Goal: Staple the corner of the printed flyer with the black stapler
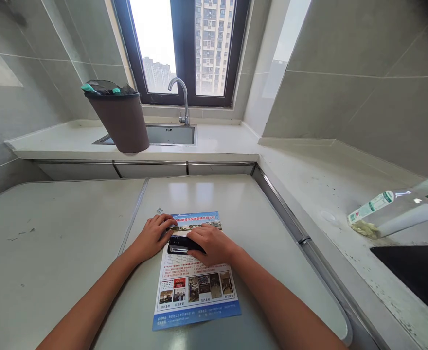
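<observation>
A printed flyer [197, 304] with blue bands at its ends, red text and small photos lies flat on the white tabletop. Across its upper half sits a black stapler [179, 241], pointing left. My right hand [210, 244] is wrapped over the stapler's rear end. At the flyer's upper left edge rests my left hand [156, 237], fingers stretched over the paper and thumb apart, close to the stapler's front. Its palm side is hidden. Just beyond that hand lies a small strip of staples [159, 210].
A brown bin [121, 121] with a dark liner stands at the sink [172, 135], below a faucet [185, 99] and window. On the right counter [305, 165] are a clear plastic bottle [400, 209] lying on its side and a black panel [414, 270].
</observation>
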Available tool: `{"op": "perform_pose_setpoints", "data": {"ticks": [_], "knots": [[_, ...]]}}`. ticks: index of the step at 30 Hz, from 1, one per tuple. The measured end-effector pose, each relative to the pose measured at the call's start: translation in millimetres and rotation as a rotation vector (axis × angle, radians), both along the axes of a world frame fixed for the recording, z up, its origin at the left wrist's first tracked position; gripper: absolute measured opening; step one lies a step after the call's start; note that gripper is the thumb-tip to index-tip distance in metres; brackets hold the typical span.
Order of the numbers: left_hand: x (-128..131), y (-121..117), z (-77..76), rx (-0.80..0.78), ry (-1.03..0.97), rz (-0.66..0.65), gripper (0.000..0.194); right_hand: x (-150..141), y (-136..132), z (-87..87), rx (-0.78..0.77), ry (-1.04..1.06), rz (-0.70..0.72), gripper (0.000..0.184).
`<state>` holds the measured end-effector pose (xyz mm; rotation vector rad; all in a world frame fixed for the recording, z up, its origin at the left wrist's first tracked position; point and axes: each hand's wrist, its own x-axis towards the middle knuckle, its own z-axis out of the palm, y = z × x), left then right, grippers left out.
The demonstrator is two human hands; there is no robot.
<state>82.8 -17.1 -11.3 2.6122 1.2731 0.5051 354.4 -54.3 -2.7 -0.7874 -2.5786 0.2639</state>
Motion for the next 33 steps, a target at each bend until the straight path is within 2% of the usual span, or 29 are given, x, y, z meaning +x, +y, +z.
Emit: {"op": "perform_pose_setpoints", "data": {"ticks": [13,20,33], "knots": [[1.0,-2.1,1.8,-0.025,0.003,0.008,0.028,0.0,-2.0,2.7,-0.058,0.023,0.001,0.018],[1.0,-2.3,1.4,-0.007,-0.014,0.005,0.030,-0.3,-3.9,9.1,-0.162,0.010,-0.024,0.031],[2.1,-4.0,3.7,-0.020,-0.024,0.010,0.029,-1.9,-3.8,7.5,-0.179,-0.001,-0.042,0.024]]}}
